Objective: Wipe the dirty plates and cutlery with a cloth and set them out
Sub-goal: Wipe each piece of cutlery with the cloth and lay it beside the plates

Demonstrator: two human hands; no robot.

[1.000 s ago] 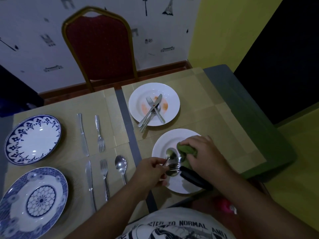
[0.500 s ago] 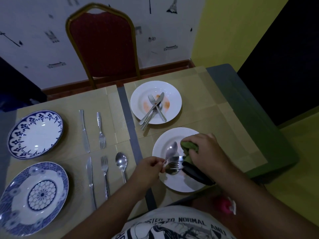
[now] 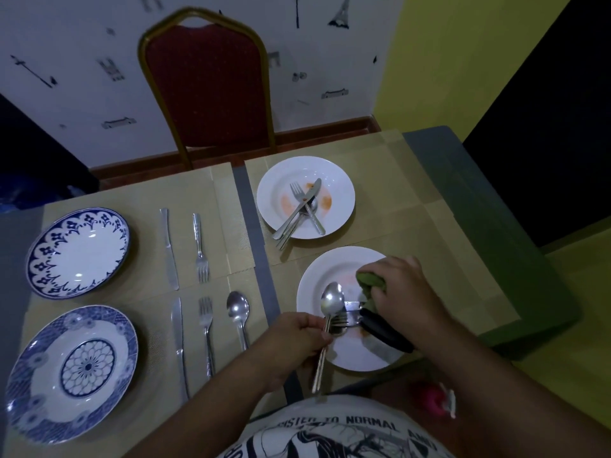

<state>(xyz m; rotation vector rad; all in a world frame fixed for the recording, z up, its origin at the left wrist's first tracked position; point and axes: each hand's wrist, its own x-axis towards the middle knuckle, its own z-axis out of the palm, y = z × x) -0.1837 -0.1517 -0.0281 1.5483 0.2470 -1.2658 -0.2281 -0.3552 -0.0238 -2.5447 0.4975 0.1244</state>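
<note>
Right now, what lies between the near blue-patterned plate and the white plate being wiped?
The head view shows a steel knife, a steel fork and a steel spoon side by side on the beige placemat, then the grey strip and the left hand.

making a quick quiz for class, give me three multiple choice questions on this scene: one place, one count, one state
1. Where is the green cloth? A on the chair B in the right hand, over the near white plate C on the floor
2. How many blue-patterned plates are there? A two B three C five
3. The left hand is: A flat on the table B lifting a plate C gripping a spoon by its handle
Answers: 1 B, that hand curls round it above that plate; 2 A, both lie on the person's left; 3 C, the spoon's bowl sticks out beyond the grip.
</note>
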